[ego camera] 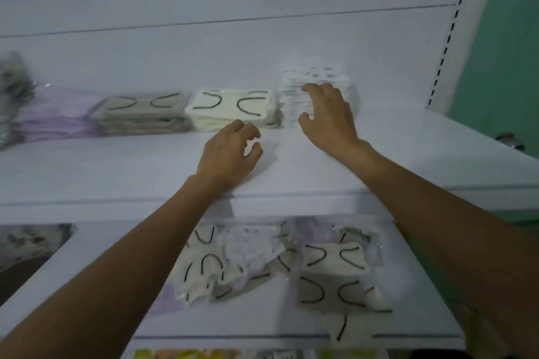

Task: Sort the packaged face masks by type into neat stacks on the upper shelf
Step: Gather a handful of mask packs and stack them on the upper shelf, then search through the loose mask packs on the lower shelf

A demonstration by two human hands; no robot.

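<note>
On the upper shelf (116, 172) stand stacks of packaged masks in a row: lilac (58, 116), grey with black loops (143, 114), cream with black loops (230, 108) and a white patterned stack (294, 90) at the right. My right hand (329, 114) touches the front of the white patterned stack with spread fingers. My left hand (230, 154) hovers over the shelf just in front of the cream stack, fingers loosely curled, holding nothing. A loose heap of mixed masks (280, 265) lies on the lower shelf (116, 256) below my arms.
A dark patterned stack (11, 90) sits at the far left of the upper shelf. The shelf's slotted upright (449, 35) and a green wall (501, 52) stand at the right. Colourful packages (186, 354) show at the bottom edge.
</note>
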